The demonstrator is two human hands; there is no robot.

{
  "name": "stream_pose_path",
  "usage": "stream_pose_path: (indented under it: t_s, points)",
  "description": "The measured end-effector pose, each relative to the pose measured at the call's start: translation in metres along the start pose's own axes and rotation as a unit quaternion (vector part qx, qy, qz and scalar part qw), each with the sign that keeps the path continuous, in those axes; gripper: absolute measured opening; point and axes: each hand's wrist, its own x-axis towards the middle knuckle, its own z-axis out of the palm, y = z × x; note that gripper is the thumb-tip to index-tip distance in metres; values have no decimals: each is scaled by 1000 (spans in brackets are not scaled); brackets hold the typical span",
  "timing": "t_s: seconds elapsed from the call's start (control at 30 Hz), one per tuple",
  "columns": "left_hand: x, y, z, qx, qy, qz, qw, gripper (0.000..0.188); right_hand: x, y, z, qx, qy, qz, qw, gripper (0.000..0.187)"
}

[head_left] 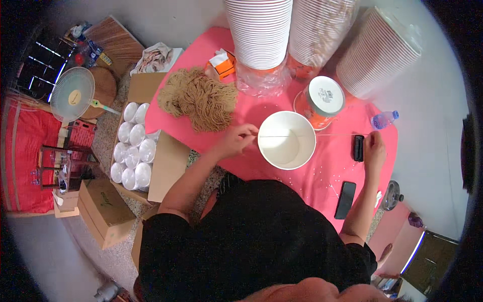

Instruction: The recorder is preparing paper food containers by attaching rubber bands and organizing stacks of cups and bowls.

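A large white paper bucket (302, 157) stands mouth up on the table before me, its inside bare. A thin pale string (338, 134) runs taut across its mouth and on to the right. At the bucket's left rim my left hand (238, 140) pinches one end of the string, fingertips close to the rim. Out to the right, my right hand (375, 150) is closed on the other end, beside a small black case (358, 148). Just behind the bucket is an orange-and-white tub (319, 103) with a round white top.
Tall stacks of paper buckets (259, 35) line the back of the pink-covered table (302, 186). Brown yarn (201, 98) and a tissue pack (221, 64) lie left. A water bottle (384, 120) and phone (345, 200) are right. An open carton (173, 161) stands on the floor.
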Motion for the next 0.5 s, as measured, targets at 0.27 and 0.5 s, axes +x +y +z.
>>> stream_pose_path:
  t_s: [0.27, 0.5]
  points:
    - [6, 27, -20, -193, -111, -149, 963, 20, -15, 6, 29, -45, -94, -41, 994, 11]
    - [2, 52, -10, -370, -7, -145, 918, 22, -28, -126, 52, 216, -119, -299, 922, 21]
